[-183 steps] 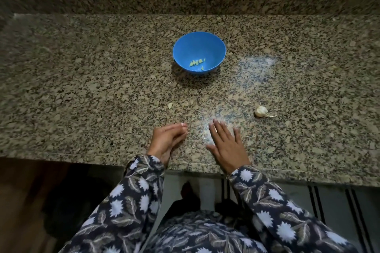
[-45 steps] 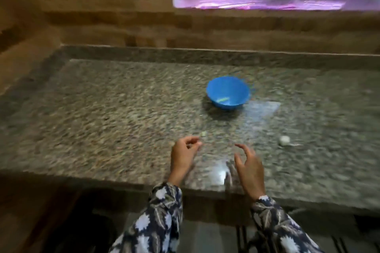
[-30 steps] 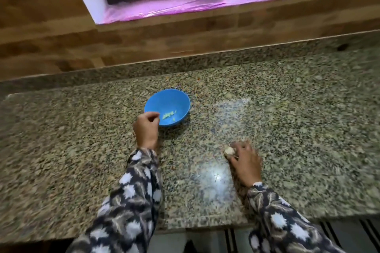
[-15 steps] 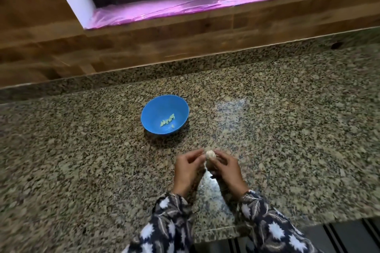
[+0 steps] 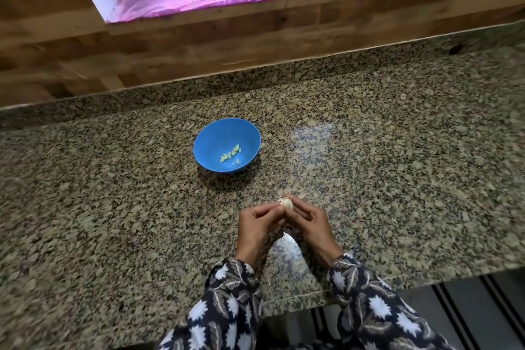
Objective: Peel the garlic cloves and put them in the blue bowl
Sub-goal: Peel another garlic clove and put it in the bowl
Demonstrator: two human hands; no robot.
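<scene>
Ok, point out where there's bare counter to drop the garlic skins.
The counter lies bare left of the blue bowl and left hand, and also right of the bowl and right hand. The strip between bowl and the raised back ledge is bare too. Tightest spot: the gap between bowl and the garlic both hands pinch.

The garlic (image 5: 285,204), earlier lying on the counter (image 5: 397,179) at the right, has been picked up and is now pinched between the left hand (image 5: 257,224) and right hand (image 5: 309,224) at lower centre.
</scene>
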